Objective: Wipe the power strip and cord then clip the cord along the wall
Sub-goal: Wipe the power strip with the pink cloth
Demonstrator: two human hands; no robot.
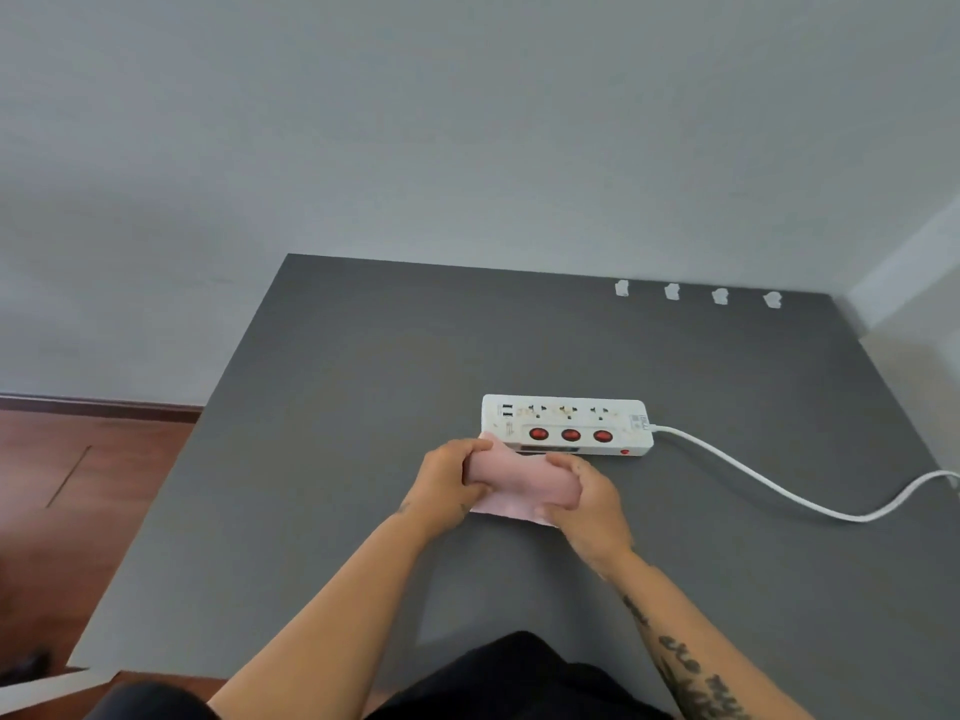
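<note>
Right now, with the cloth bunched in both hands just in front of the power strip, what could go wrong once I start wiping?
1. The cord runs out of view at the right, so it may be plugged in; the pink cloth, if damp, over the sockets would be unsafe.
2. Wiping could flip the red switches.
3. Both the left hand and right hand hold the cloth, so nothing steadies the power strip; it may slide.

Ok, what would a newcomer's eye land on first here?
The left hand and right hand grip a pink cloth on the grey table, just in front of the white power strip with three red switches. Its white cord snakes off to the right, and four white clips sit in a row where the table's far edge meets the wall.
</note>
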